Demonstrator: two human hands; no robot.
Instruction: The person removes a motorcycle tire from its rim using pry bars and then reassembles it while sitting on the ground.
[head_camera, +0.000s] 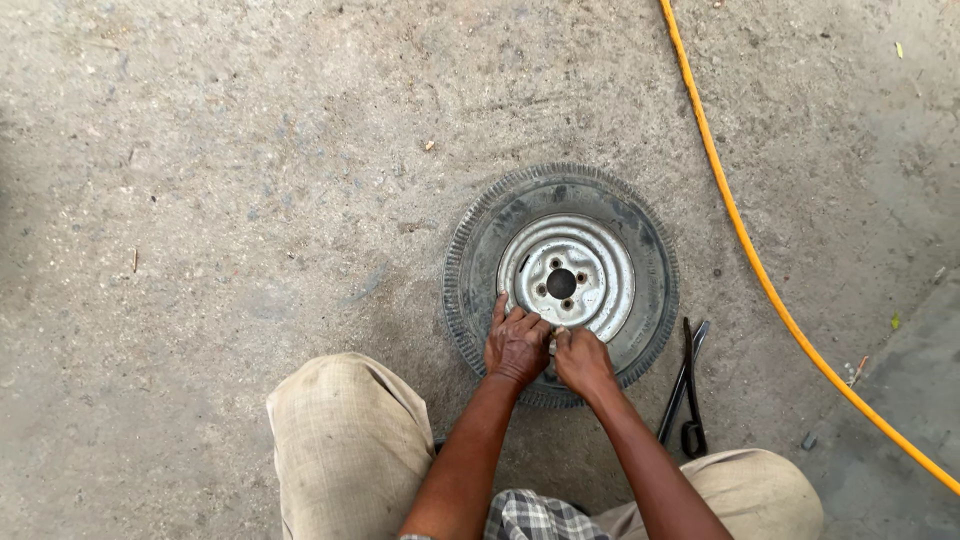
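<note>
- Two hands on the job: your left hand (517, 343) and right hand (580, 360) meet at the near edge of the wheel (562, 280), which lies flat on the concrete floor (220, 200).
- Left fingers (500, 310) spread, pressing where tyre meets the steel rim (600, 262); right fingers curled, pinching something small I cannot make out.
- Keep that left palm bearing down steadily and work in small bites.
- The black tyre lever (684, 385) lies just right of the wheel, the yellow hose (745, 250) beyond.

Matt ribbed rubber tyre (470, 260), worn painted metal rim (600, 262), rough concrete floor (230, 180).
</note>
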